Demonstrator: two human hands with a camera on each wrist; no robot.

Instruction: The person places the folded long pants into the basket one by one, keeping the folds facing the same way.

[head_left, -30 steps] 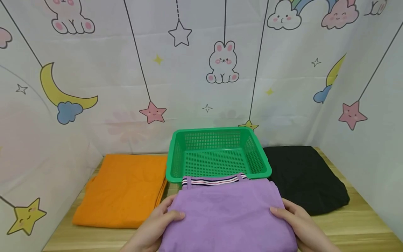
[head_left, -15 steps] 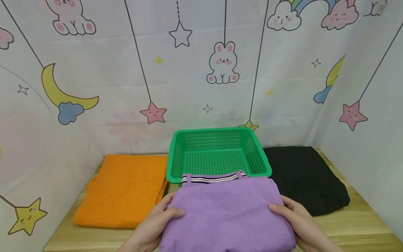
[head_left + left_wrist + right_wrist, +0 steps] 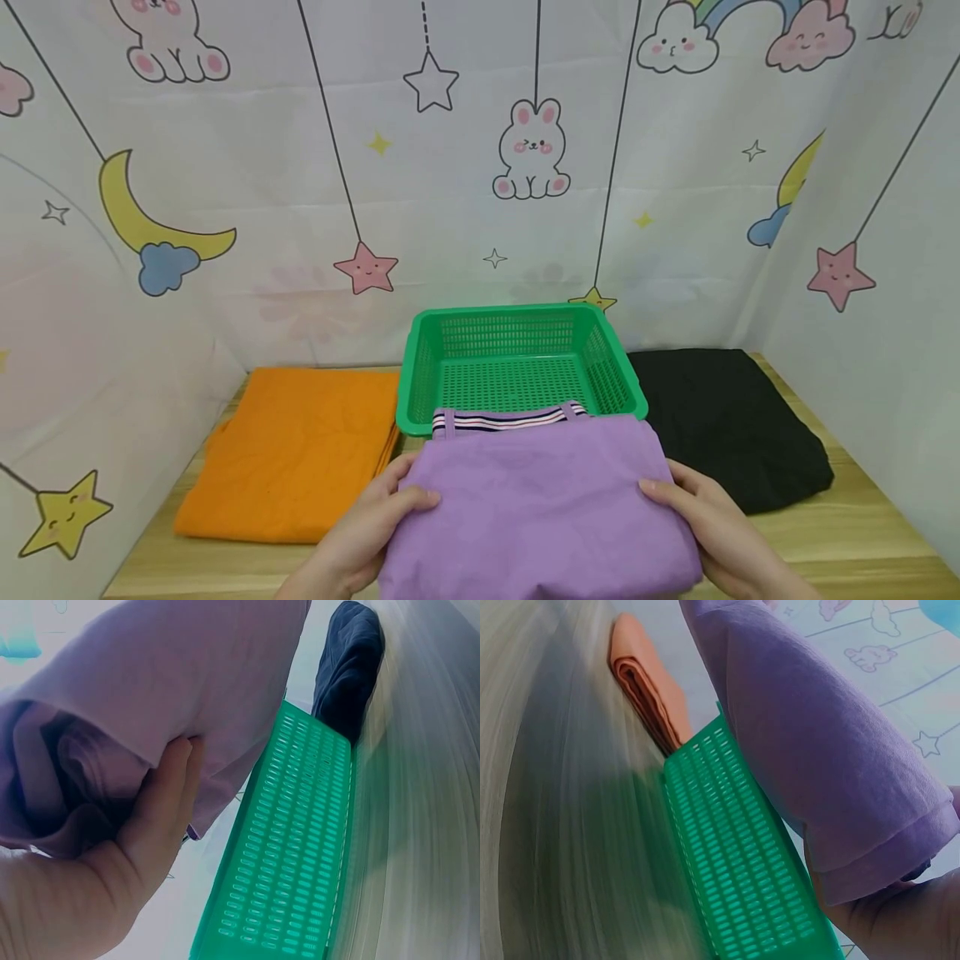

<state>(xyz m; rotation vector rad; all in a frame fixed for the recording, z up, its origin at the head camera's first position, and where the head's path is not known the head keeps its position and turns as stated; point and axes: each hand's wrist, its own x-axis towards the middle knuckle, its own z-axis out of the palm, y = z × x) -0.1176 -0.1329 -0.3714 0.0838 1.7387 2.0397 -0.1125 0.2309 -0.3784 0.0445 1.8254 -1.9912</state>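
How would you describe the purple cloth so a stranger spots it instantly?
Find the green basket on the wooden table. In front, the left hand and right hand hold the purple cloth. Its striped band sets it apart from the orange cloth and black cloth.

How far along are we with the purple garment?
Done: the purple garment looks folded, with layers showing at its sides. In hand: the left hand and right hand hold it above the table. Left: probably placing it in the green basket, where no cloth shows; the orange cloth and black cloth lie outside, possibly to follow.
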